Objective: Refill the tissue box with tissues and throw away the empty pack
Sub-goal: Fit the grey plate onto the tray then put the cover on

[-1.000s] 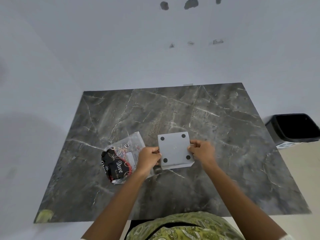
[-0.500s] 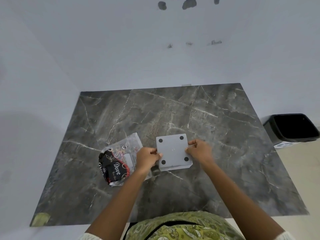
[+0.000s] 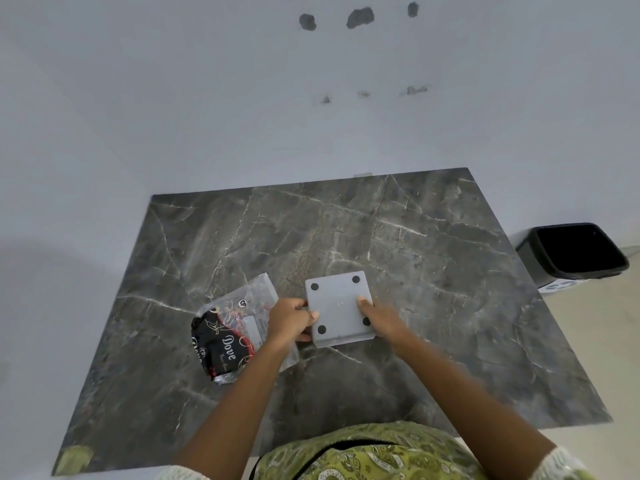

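A grey square tissue box (image 3: 337,304) lies upside down on the dark marble table (image 3: 433,271), its base with four black feet facing up. My left hand (image 3: 291,320) grips its left edge. My right hand (image 3: 379,318) holds its right side, thumb pressed on the base. A crumpled tissue pack (image 3: 228,336), clear plastic with a black and red "Dove" print, lies flat just left of the box, partly under my left wrist. The box's inside is hidden.
A black waste bin (image 3: 575,252) stands on the floor past the table's right edge. A white wall runs behind and left of the table. A yellowish scrap (image 3: 74,459) sits at the table's near left corner.
My right thumb has slid from the box's right edge onto its base. The box stays between both hands in about the same spot; the pack has not moved.
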